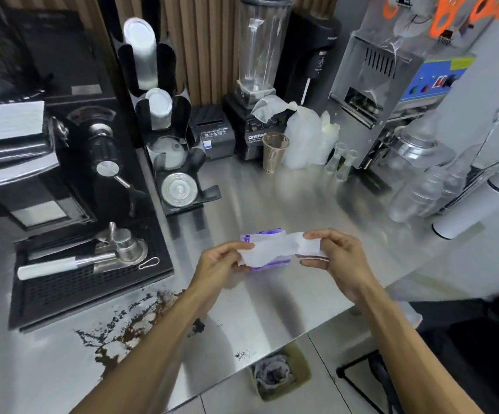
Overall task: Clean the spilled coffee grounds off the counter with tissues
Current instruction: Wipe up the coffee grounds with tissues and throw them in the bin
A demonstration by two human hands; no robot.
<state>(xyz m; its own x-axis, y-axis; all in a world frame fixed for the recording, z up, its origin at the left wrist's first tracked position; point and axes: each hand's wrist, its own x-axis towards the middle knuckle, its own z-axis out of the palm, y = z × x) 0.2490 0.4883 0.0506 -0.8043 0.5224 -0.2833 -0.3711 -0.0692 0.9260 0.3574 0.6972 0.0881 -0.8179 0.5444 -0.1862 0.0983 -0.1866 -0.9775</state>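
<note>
Steel bench (272, 189) with spilled grounds (131, 321) on it, and both hands are busy with a pack (269, 265).

There's a black coffee machine (48, 174) on the bench's left side. The grounds are scattered near the front edge, just in front of the machine's drip tray and partly under the left forearm. Over the middle of the bench, the left hand (221, 264) grips the left end of the purple pack. The right hand (338, 258) pinches the right end of a white tissue (278, 248) stretched across the pack's top. It's kinda blurry there, so I can't tell if the left fingers hold the tissue too.
</note>
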